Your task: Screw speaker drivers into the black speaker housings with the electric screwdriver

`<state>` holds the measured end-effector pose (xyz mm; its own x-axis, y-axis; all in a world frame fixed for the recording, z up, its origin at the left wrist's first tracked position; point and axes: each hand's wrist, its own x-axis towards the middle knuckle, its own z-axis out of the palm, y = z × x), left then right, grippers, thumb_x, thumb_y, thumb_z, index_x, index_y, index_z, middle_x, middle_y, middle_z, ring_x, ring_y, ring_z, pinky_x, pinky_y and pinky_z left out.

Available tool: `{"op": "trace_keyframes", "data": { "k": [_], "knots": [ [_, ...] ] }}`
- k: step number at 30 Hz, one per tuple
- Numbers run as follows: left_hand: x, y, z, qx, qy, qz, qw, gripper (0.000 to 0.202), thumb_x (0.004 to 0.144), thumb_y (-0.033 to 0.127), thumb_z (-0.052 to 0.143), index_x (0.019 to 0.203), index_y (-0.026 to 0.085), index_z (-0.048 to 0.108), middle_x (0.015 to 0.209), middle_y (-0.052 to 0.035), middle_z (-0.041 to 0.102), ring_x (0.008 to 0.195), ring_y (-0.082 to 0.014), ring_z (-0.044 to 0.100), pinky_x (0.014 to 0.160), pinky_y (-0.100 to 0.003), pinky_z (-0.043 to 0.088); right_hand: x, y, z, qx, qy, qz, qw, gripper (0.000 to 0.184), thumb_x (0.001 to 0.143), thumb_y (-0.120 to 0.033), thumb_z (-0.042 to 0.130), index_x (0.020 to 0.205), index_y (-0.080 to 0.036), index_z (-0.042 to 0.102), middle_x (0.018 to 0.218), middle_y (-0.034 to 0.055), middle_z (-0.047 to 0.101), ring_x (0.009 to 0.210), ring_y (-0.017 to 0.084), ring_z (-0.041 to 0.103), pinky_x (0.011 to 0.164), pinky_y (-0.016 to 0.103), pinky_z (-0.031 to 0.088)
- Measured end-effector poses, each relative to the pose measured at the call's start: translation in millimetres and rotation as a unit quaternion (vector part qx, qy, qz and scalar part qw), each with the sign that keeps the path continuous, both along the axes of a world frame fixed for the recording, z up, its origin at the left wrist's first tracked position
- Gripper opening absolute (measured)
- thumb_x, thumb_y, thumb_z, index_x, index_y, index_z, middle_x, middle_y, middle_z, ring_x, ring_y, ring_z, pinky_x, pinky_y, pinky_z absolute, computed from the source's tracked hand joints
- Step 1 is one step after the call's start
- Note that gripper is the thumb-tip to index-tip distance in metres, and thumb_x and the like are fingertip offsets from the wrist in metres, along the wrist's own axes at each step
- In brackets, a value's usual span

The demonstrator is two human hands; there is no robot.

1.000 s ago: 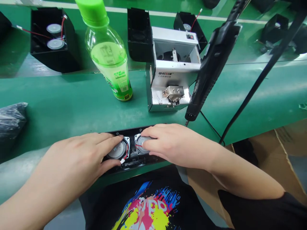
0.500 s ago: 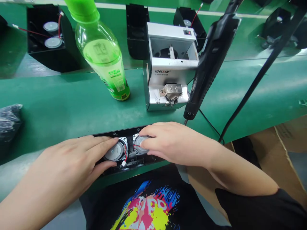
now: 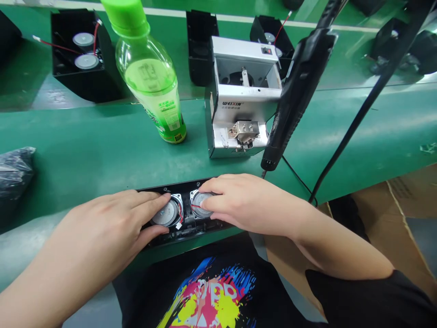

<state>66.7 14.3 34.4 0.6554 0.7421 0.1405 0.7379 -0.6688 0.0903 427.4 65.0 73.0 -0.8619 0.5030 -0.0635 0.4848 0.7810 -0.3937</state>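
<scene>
A long black speaker housing [image 3: 186, 228] lies on the green bench near my body. Two round speaker drivers sit in it side by side. My left hand [image 3: 116, 228] grips the left speaker driver [image 3: 167, 214], thumb on the near side and fingers on the far side. Red wires with a small white connector [image 3: 179, 225] lie along that driver's right edge. My right hand [image 3: 235, 200] has its fingers closed over the right speaker driver [image 3: 200, 200], hiding its right part. Both ends of the housing are partly covered by my hands.
A green-capped bottle [image 3: 153, 86] and a silver screw feeder [image 3: 244, 100] stand behind the housing. A black electric screwdriver [image 3: 297, 100] hangs close to my right hand. Black speaker boxes [image 3: 85, 59] line the back. A plastic-wrapped bundle [image 3: 15, 175] lies left; cardboard [image 3: 382, 228] is at right.
The housing's near side and the left driver's white connector have shifted very slightly right and up. Both hands keep their hold on the drivers. The view has tilted a little.
</scene>
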Motion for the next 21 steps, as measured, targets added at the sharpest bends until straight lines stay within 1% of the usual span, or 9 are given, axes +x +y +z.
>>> {"op": "trace_keyframes", "data": {
  "k": [7,9,11,12,14,16,17,19,21],
  "knots": [
    [-4,7,0.4,-0.04,-0.018,-0.003,0.999,0.066,0.132,0.072,0.046,0.154,0.033,0.095,0.136,-0.0122,0.099,0.115,-0.039,0.095,0.103,-0.052,0.075,3,0,6.0,0.032,-0.023,0.024,0.999,0.023,0.122,-0.025,0.089,0.145,-0.019,0.091,0.159,0.0182,0.09,0.133,0.034,0.09,0.108,0.05,0.076],
    [-7,5,-2.0,-0.047,-0.028,0.0,0.998,0.068,0.131,0.075,0.047,0.161,0.035,0.093,0.142,-0.0123,0.098,0.12,-0.0394,0.095,0.109,-0.053,0.075,10,-3,6.5,0.067,0.03,0.025,0.997,0.02,0.125,-0.031,0.086,0.14,-0.018,0.091,0.152,0.0168,0.094,0.128,0.033,0.091,0.105,0.049,0.078],
    [-10,2,-6.0,-0.04,-0.04,0.004,0.998,0.071,0.131,0.078,0.046,0.164,0.034,0.091,0.147,-0.0123,0.097,0.122,-0.0397,0.094,0.114,-0.055,0.074,19,-6,2.5,0.125,0.145,-0.034,0.981,0.019,0.127,-0.04,0.085,0.136,-0.023,0.09,0.136,0.0106,0.098,0.116,0.029,0.094,0.098,0.045,0.079],
    [-11,1,-8.6,-0.033,-0.046,0.006,0.998,0.07,0.131,0.078,0.046,0.165,0.035,0.09,0.149,-0.0117,0.097,0.123,-0.0395,0.094,0.116,-0.055,0.074,25,-8,-1.4,0.173,0.211,-0.099,0.957,0.017,0.126,-0.042,0.085,0.135,-0.028,0.089,0.127,0.0062,0.098,0.109,0.027,0.094,0.093,0.044,0.079],
    [-13,-2,-14.2,-0.019,-0.058,0.007,0.998,0.066,0.132,0.075,0.047,0.165,0.037,0.09,0.15,-0.0092,0.097,0.124,-0.0381,0.095,0.117,-0.054,0.074,36,-10,-12.4,0.289,0.317,-0.263,0.864,0.014,0.126,-0.04,0.082,0.139,-0.038,0.085,0.117,0.0026,0.092,0.103,0.028,0.091,0.091,0.048,0.077],
    [-16,-4,-19.7,-0.011,-0.068,0.006,0.998,0.06,0.132,0.071,0.049,0.163,0.04,0.09,0.15,-0.0068,0.097,0.124,-0.0368,0.095,0.116,-0.053,0.074,47,-8,-24.9,0.382,0.363,-0.382,0.759,0.027,0.126,-0.038,0.074,0.151,-0.042,0.08,0.128,0.0084,0.085,0.115,0.034,0.087,0.097,0.057,0.075],
    [-18,-4,-21.9,-0.01,-0.07,0.006,0.997,0.057,0.132,0.07,0.051,0.163,0.041,0.09,0.15,-0.0058,0.097,0.124,-0.0365,0.096,0.116,-0.053,0.075,52,-5,-30.6,0.395,0.369,-0.415,0.732,0.035,0.126,-0.04,0.071,0.161,-0.041,0.075,0.14,0.0134,0.081,0.127,0.039,0.085,0.103,0.062,0.074],
    [-23,-6,-24.6,-0.023,-0.074,0.012,0.997,0.054,0.131,0.07,0.054,0.163,0.045,0.089,0.153,-0.0029,0.096,0.126,-0.0369,0.096,0.116,-0.053,0.076,63,4,-39.2,0.339,0.354,-0.446,0.749,0.058,0.128,-0.048,0.066,0.184,-0.035,0.057,0.165,0.0222,0.073,0.148,0.043,0.081,0.115,0.068,0.074],
    [-27,-9,-24.4,-0.07,-0.088,0.048,0.993,0.051,0.128,0.072,0.057,0.162,0.05,0.088,0.158,0.0036,0.094,0.132,-0.0377,0.094,0.121,-0.055,0.076,74,19,-43.4,0.196,0.328,-0.442,0.811,0.074,0.131,-0.056,0.055,0.198,-0.033,0.034,0.173,0.0248,0.07,0.151,0.041,0.083,0.121,0.066,0.075]
  ]
}}
